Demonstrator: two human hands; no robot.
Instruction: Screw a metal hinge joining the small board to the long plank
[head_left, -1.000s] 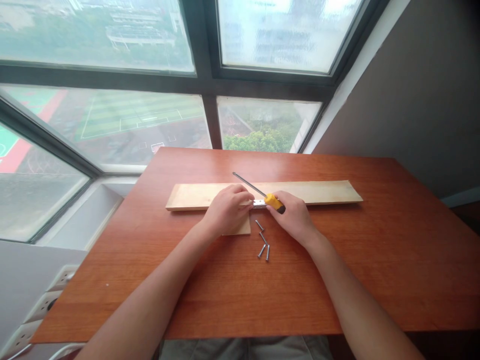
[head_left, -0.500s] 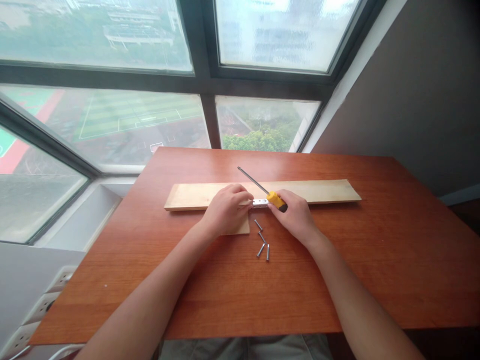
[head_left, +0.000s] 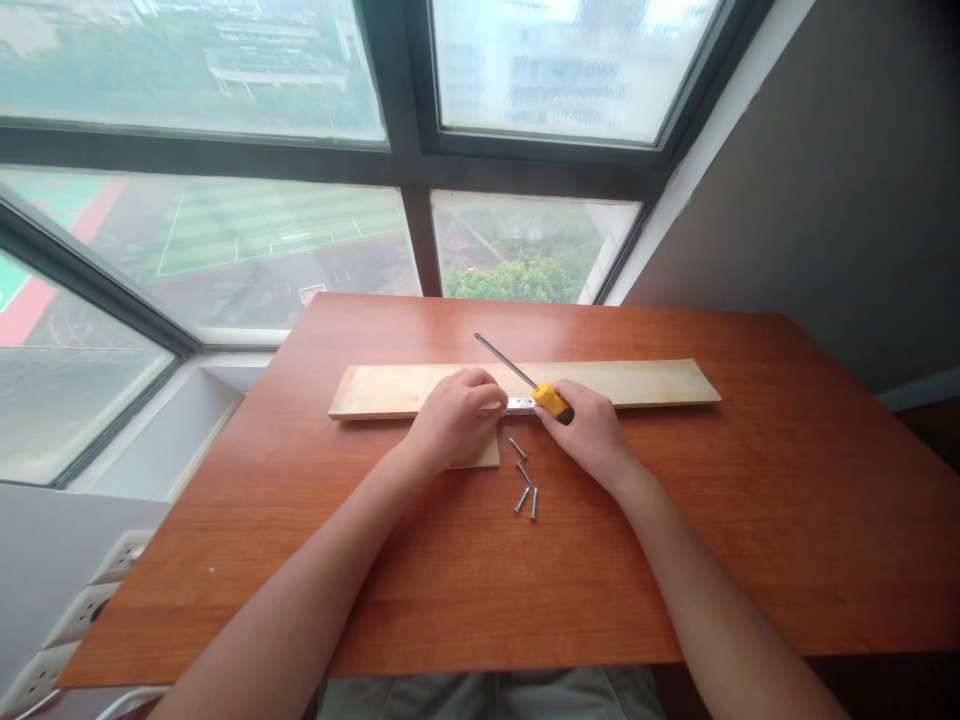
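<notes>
Strip of silvery perforated metal (head_left: pixel 520 405): between the hands, long axis left-right, along near edge of long pale wooden board (head_left: pixel 660 382) | left hand (head_left: pixel 459 415): nearer, palm down, fingertips at strip's left end, pinch hidden, cannot tell | right hand (head_left: pixel 589 422): just beside right end, curled round yellow-and-black screwdriver (head_left: pixel 549 398), shaft angled away leftward
</notes>
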